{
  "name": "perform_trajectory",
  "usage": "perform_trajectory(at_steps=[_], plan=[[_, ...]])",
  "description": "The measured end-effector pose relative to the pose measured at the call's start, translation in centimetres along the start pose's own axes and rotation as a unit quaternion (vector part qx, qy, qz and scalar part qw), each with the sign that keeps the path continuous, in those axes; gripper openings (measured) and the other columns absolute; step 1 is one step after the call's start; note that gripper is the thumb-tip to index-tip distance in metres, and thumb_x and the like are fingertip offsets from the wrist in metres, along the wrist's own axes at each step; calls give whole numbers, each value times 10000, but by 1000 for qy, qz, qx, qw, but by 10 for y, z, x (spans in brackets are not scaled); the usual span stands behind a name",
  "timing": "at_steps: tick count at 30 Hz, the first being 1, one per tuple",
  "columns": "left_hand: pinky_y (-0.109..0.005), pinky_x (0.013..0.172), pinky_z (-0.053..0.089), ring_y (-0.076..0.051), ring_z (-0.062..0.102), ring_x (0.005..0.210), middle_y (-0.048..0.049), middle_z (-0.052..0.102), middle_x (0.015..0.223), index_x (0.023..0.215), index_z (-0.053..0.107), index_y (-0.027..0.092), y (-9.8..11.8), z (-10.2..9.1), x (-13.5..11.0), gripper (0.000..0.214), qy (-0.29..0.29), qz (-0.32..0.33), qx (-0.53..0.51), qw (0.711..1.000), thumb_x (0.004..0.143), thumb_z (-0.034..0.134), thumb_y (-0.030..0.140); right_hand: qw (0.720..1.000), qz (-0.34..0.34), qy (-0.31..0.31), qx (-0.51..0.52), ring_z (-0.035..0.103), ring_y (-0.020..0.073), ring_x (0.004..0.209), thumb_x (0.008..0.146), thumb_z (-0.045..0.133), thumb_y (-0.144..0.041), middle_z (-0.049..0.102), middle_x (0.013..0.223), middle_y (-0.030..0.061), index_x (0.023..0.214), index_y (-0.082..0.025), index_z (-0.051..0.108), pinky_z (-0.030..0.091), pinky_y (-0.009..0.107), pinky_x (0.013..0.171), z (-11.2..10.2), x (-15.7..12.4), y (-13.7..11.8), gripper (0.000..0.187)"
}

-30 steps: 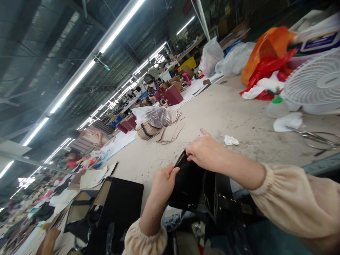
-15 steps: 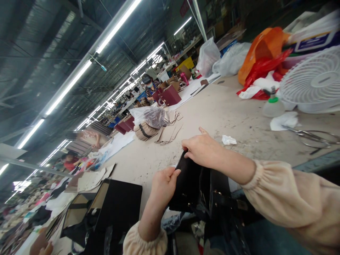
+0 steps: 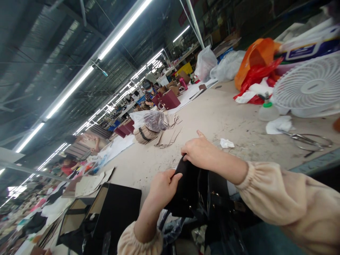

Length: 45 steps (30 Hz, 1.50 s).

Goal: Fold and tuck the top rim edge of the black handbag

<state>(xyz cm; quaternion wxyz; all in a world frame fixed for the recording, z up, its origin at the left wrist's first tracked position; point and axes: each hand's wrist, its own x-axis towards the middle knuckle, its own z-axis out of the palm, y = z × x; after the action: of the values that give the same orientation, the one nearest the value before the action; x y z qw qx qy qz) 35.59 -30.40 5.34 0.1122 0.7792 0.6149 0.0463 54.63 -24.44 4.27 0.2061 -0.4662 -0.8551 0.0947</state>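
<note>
A large, high factory hall, seen at a strong slant so that everything runs diagonally. Overhead is a dark roof of ribbed panels and beams, with paler strips among them. Long fluorescent tubes hang end to end in a line that recedes into the distance, giving cool white light; a thin cord with a turquoise tip dangles beside them. A metal pole rises at upper centre-right, near a dim red sign in the shadowy far side. A broad beige worktable, smudged with dark marks, has a blue-green edge. Bright patches, perhaps windows, glow at far left.
</note>
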Motion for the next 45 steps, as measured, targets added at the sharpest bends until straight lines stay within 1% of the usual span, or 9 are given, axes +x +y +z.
perform_trajectory(at_steps=[4, 8, 10, 14, 21, 33, 38, 42, 45], plan=[[-248, 600, 304, -139, 504, 636, -14, 638, 701, 810, 660, 183, 9, -5, 17, 300, 10, 36, -16, 999, 860, 506, 437, 1000, -4, 10, -10, 646, 236, 855, 825, 578, -295, 717, 822, 78, 767, -202, 721, 176, 581, 1039, 3, 3, 0, 180], [-253, 560, 260, -116, 430, 543, 5, 529, 533, 604, 597, 162, 14, 1, 36, 315, 38, 27, 26, 999, 861, 497, 314, 999, -10, 28, -15, 649, 226, 855, 818, 590, -313, 718, 819, 55, 755, -208, 704, 185, 548, 1051, 4, 0, 2, 168], [-253, 545, 233, -105, 396, 518, 19, 466, 497, 570, 555, 161, 12, 6, 39, 324, 53, 32, 40, 997, 860, 491, 288, 999, -13, 37, -14, 649, 221, 872, 800, 611, -301, 721, 838, 37, 838, -229, 698, 176, 546, 1057, 3, -5, 6, 120], [-254, 544, 215, -96, 385, 516, 28, 450, 506, 584, 534, 159, 9, 12, 38, 305, 80, 31, 37, 996, 861, 497, 283, 997, -18, 69, -24, 651, 226, 893, 790, 630, -299, 722, 885, 51, 1016, -231, 655, 154, 544, 1068, 1, -15, 13, 237], [-257, 542, 197, -91, 366, 513, 41, 396, 489, 550, 465, 160, 10, 12, 37, 334, 75, 31, 15, 997, 853, 510, 293, 998, 1, 55, -36, 645, 216, 863, 821, 600, -313, 712, 829, 45, 841, -219, 680, 128, 551, 1075, 0, -12, 14, 126], [-256, 540, 213, -94, 347, 511, 46, 364, 489, 552, 458, 167, 13, 13, 34, 338, 68, 42, 13, 997, 860, 489, 300, 999, 26, 26, -30, 642, 231, 859, 823, 599, -293, 716, 841, 63, 800, -203, 704, 175, 578, 1049, -6, -6, 9, 140], [-255, 536, 232, -103, 379, 516, 39, 429, 508, 616, 562, 171, 16, 6, 35, 302, 36, 51, 15, 998, 864, 500, 332, 999, 33, 24, -32, 647, 238, 856, 826, 592, -286, 719, 832, 86, 776, -183, 710, 188, 573, 1045, -7, -5, 7, 165], [-251, 535, 252, -124, 450, 535, 31, 560, 578, 891, 667, 216, 23, -4, 43, 236, -4, 75, 2, 997, 822, 579, 424, 999, 29, 34, -27, 650, 242, 864, 828, 569, -259, 721, 841, 92, 779, -181, 714, 226, 558, 1037, -6, -4, 6, 171], [-262, 548, 252, -136, 479, 551, -3, 591, 583, 761, 668, 191, 25, -3, 51, 232, 30, 72, 48, 996, 863, 521, 340, 999, 18, 42, -11, 646, 228, 889, 822, 556, -225, 720, 870, 71, 860, -199, 718, 311, 484, 1013, -6, -7, 9, 169]])
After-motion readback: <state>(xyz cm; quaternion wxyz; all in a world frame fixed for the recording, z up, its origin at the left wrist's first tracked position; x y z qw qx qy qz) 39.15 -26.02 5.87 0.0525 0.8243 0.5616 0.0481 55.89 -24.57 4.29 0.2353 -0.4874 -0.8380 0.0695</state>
